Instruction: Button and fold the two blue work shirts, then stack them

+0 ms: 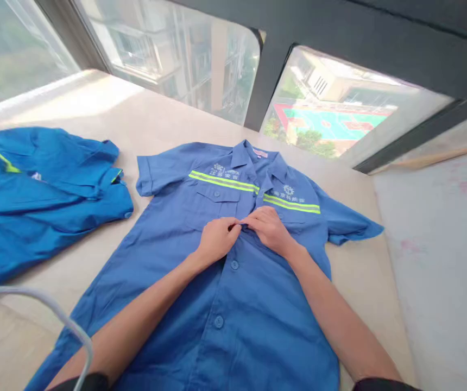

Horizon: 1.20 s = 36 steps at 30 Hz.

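Head camera in front of me, I see a blue shirt [274, 304] spread face up on a pale window ledge [152, 117], its collar [239, 156] toward the window and its short sleeves out to the sides. My left hand [218, 239] and right hand [269, 228] meet at the front opening, just below the yellow-green stripes, with the fingers of each pinched together on the cloth there. Whether a button sits between them, I cannot tell. Below my hands, a button [234, 264] and a lower button [218, 321] show along the front edge. Off to the left, well apart from my hands, I have a folded blue garment [50, 201] on the ledge, and a pale cable [56, 308] loops across the lower left, in front of my left forearm
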Each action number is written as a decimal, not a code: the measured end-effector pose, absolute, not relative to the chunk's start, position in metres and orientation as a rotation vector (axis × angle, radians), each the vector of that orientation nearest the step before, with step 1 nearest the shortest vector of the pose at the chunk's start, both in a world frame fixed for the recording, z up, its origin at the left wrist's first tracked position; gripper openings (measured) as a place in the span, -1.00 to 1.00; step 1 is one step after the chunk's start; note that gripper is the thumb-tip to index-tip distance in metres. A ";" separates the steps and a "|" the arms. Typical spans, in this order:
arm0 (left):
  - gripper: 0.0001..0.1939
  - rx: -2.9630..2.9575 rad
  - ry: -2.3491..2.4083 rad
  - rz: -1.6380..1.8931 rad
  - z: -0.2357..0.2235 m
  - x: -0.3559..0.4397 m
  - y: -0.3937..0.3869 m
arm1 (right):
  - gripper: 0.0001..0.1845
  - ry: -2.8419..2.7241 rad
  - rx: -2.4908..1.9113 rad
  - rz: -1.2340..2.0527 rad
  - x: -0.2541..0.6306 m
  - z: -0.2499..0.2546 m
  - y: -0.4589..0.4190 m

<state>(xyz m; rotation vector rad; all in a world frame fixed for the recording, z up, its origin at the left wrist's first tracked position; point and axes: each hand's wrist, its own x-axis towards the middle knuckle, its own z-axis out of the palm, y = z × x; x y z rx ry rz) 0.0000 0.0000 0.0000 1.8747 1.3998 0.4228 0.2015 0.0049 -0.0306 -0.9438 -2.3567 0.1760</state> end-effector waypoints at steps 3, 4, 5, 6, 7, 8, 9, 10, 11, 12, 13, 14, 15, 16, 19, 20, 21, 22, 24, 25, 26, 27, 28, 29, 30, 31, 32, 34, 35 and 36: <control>-0.70 1.900 1.374 0.407 -0.001 0.001 0.003 | -0.74 -2.344 -0.938 0.162 0.201 -0.030 0.005; -0.70 1.911 1.368 0.403 -0.001 0.001 0.004 | -0.73 -2.339 -0.938 0.154 0.201 -0.030 0.005; -0.70 1.922 1.365 0.398 -0.001 0.001 0.004 | -0.73 -2.332 -0.937 0.143 0.201 -0.029 0.005; -0.69 1.934 1.364 0.394 -0.001 0.001 0.004 | -0.72 -2.325 -0.939 0.131 0.201 -0.029 0.004; -0.69 1.948 1.365 0.392 -0.001 0.001 0.003 | -0.72 -2.320 -0.942 0.121 0.200 -0.028 0.004; -0.69 1.961 1.367 0.389 -0.002 0.001 0.003 | -0.73 -2.315 -0.946 0.116 0.200 -0.028 0.004; -0.69 1.973 1.371 0.388 -0.002 0.002 0.002 | -0.74 -2.312 -0.949 0.114 0.200 -0.027 0.004; -0.69 1.983 1.373 0.387 -0.002 0.002 0.001 | -0.74 -2.310 -0.951 0.113 0.199 -0.027 0.004; -0.69 1.989 1.374 0.389 -0.003 0.002 0.000 | -0.74 -2.310 -0.957 0.112 0.199 -0.026 0.004; -0.69 1.991 1.373 0.394 -0.003 0.001 0.000 | -0.74 -2.313 -0.965 0.111 0.199 -0.026 0.004; -0.69 1.987 1.371 0.401 -0.003 0.001 0.000 | -0.74 -2.316 -0.976 0.106 0.199 -0.026 0.003; -0.69 1.977 1.370 0.412 -0.003 0.001 0.000 | -0.74 -2.317 -0.987 0.100 0.199 -0.026 0.003; -0.69 1.961 1.369 0.425 -0.003 0.001 0.000 | -0.75 -2.312 -0.999 0.093 0.199 -0.026 0.003; -0.70 1.942 1.368 0.437 -0.003 0.001 0.000 | -0.78 -2.300 -1.009 0.088 0.199 -0.027 0.003; -0.70 1.881 1.351 0.463 -0.003 0.000 0.002 | -0.89 -2.216 -1.035 0.081 0.200 -0.026 0.002; -0.70 1.865 1.341 0.470 -0.003 0.000 0.003 | -0.91 -2.183 -1.050 0.067 0.200 -0.026 0.001; -0.70 1.849 1.331 0.478 -0.003 0.000 0.003 | -0.93 -2.152 -1.071 0.038 0.200 -0.026 0.000; -0.70 1.835 1.320 0.487 -0.003 -0.001 0.004 | -0.93 -2.127 -1.096 -0.005 0.200 -0.026 0.000; -0.70 1.802 1.299 0.504 -0.004 -0.002 0.005 | -0.91 -2.097 -1.143 -0.116 0.199 -0.025 -0.002; -0.70 1.785 1.289 0.510 -0.004 -0.002 0.006 | -0.90 -2.100 -1.154 -0.159 0.198 -0.024 -0.003; -0.70 1.769 1.283 0.513 -0.004 -0.002 0.006 | -0.89 -2.120 -1.152 -0.176 0.197 -0.023 -0.003; -0.70 1.757 1.279 0.515 -0.005 -0.002 0.006 | -0.86 -2.154 -1.136 -0.169 0.196 -0.023 -0.003; -0.71 1.747 1.277 0.520 -0.005 -0.002 0.006 | -0.83 -2.190 -1.114 -0.147 0.195 -0.022 -0.003; -0.71 1.737 1.278 0.526 -0.005 -0.002 0.006 | -0.82 -2.220 -1.091 -0.118 0.195 -0.021 -0.003; -0.71 1.726 1.278 0.535 -0.005 -0.002 0.006 | -0.81 -2.240 -1.073 -0.088 0.194 -0.021 -0.003; -0.71 1.712 1.278 0.548 -0.006 -0.002 0.005 | -0.82 -2.247 -1.063 -0.063 0.194 -0.020 -0.002; -0.70 1.696 1.278 0.560 -0.006 -0.002 0.005 | -0.82 -2.243 -1.059 -0.043 0.194 -0.020 -0.002; -0.70 1.662 1.277 0.580 -0.006 -0.001 0.004 | -0.84 -2.225 -1.058 0.001 0.195 -0.020 -0.002; -0.70 1.645 1.279 0.588 -0.006 -0.001 0.004 | -0.84 -2.213 -1.055 0.025 0.195 -0.020 -0.002; -0.70 1.630 1.281 0.596 -0.006 -0.001 0.003 | -0.85 -2.199 -1.053 0.050 0.195 -0.020 -0.002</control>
